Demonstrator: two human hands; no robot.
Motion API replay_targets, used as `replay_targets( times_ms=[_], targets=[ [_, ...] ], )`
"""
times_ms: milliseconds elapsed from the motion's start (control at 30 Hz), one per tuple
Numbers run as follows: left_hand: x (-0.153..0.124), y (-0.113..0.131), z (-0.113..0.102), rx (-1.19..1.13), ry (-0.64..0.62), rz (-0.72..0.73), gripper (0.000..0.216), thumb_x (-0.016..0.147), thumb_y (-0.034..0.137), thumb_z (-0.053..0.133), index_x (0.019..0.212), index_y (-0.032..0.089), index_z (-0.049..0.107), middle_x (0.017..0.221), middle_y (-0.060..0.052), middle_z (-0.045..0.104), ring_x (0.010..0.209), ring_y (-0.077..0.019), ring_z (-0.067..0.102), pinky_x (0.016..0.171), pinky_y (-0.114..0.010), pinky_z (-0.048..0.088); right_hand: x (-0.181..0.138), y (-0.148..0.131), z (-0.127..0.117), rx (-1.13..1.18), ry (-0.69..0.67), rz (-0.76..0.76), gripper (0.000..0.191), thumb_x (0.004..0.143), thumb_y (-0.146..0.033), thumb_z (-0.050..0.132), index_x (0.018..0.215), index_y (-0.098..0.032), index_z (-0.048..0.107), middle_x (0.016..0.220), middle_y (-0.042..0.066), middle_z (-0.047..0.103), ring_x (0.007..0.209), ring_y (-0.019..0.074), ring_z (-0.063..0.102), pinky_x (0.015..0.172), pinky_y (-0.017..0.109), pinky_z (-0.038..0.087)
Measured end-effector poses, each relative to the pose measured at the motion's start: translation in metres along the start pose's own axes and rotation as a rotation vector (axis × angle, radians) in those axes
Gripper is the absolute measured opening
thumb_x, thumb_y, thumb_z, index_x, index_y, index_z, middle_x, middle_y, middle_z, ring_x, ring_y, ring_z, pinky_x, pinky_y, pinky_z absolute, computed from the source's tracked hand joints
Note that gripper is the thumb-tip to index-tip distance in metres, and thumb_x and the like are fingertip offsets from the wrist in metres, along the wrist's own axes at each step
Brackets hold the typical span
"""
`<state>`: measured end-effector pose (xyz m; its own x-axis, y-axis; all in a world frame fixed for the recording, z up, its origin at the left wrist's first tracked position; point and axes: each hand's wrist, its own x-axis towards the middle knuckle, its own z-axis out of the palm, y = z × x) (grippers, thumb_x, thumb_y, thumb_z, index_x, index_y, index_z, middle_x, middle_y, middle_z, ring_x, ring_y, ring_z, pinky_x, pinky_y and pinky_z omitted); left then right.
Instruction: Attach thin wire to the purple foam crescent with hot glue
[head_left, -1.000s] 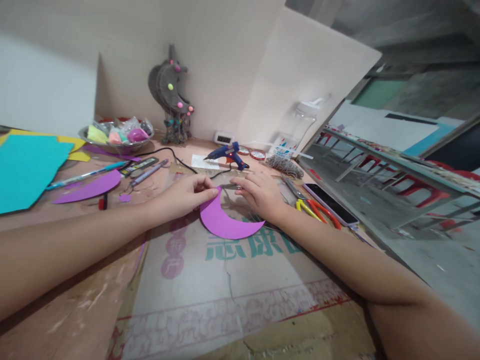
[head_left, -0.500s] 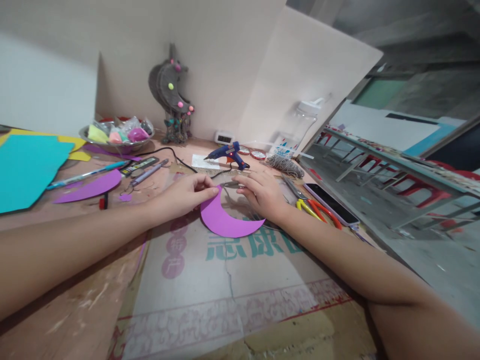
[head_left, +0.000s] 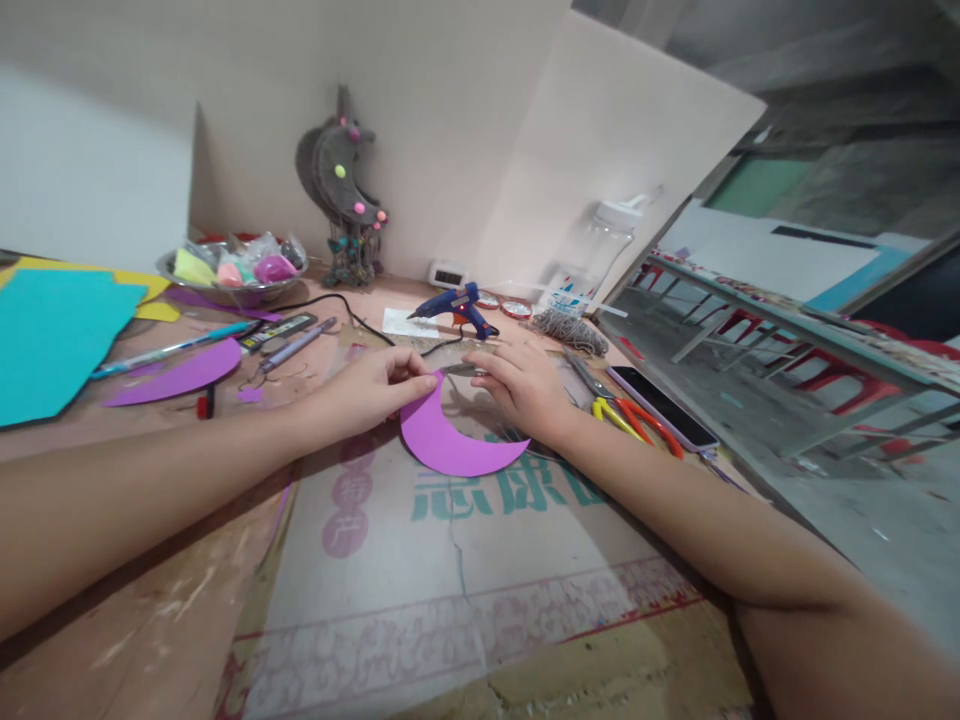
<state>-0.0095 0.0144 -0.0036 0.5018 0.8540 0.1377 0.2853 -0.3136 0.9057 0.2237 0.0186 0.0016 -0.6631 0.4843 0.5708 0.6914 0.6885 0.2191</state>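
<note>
A purple paper crescent hangs over the printed cardboard, its upper tip pinched between the thumb and fingers of my left hand. Close by on the right, my right hand has its fingers curled together round a thin grey pointed piece, whose kind I cannot make out. That piece reaches toward the crescent's upper tip. A dark curved strand shows partly beneath my right wrist; the rest is hidden. The crescent's other tip points right, just below that wrist.
Beyond my hands lies a blue glue gun with its cord. Scissors, orange-and-yellow-handled pliers and a phone lie right. Grey yarn and a bottle stand behind. Left are turquoise sheets and a bowl.
Almost nothing differs. Both hands and the crescent keep their places, with only a very slight shift of the view.
</note>
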Motion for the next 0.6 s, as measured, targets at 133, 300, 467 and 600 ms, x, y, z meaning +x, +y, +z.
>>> replay_targets(
  times_ms=[133,300,467,600],
  targets=[
    [0.0004,0.0001,0.0002,0.011,0.003,0.002,0.02,0.083,0.035,0.055,0.082,0.015,0.058,0.063,0.002,0.052,0.053,-0.0088,0.043,0.046,-0.021,0.03,-0.0005,0.0005,0.0006,-0.012,0.001,-0.006,0.026,0.093,-0.03,0.045,0.106,-0.015,0.063,0.089,0.01,0.067,0.09,0.021,0.058,0.077,0.034,0.043],
    [0.001,-0.0022,0.0001,0.013,0.004,0.011,0.022,0.083,0.037,0.055,0.082,0.015,0.058,0.066,0.002,0.053,0.055,-0.0093,0.045,0.047,-0.02,0.031,-0.0009,0.0011,0.001,-0.003,-0.009,-0.002,0.026,0.093,-0.03,0.045,0.106,-0.017,0.063,0.084,0.008,0.066,0.087,0.0205,0.057,0.076,0.033,0.042],
    [0.0005,-0.0016,-0.0006,0.012,-0.007,0.006,0.022,0.083,0.037,0.054,0.082,0.015,0.058,0.065,0.002,0.053,0.054,-0.0092,0.044,0.046,-0.02,0.03,-0.0011,0.0008,0.0002,0.037,-0.018,0.015,0.025,0.093,-0.029,0.045,0.108,-0.018,0.062,0.086,0.008,0.066,0.089,0.0214,0.058,0.077,0.035,0.043],
    [0.0,0.0005,-0.0005,-0.013,-0.008,-0.005,0.021,0.082,0.036,0.055,0.081,0.016,0.057,0.063,0.002,0.052,0.053,-0.0091,0.044,0.046,-0.02,0.031,-0.002,0.001,0.0001,0.087,0.026,0.04,0.027,0.093,-0.03,0.045,0.111,-0.019,0.06,0.094,0.01,0.066,0.093,0.022,0.058,0.08,0.037,0.044]
  ],
)
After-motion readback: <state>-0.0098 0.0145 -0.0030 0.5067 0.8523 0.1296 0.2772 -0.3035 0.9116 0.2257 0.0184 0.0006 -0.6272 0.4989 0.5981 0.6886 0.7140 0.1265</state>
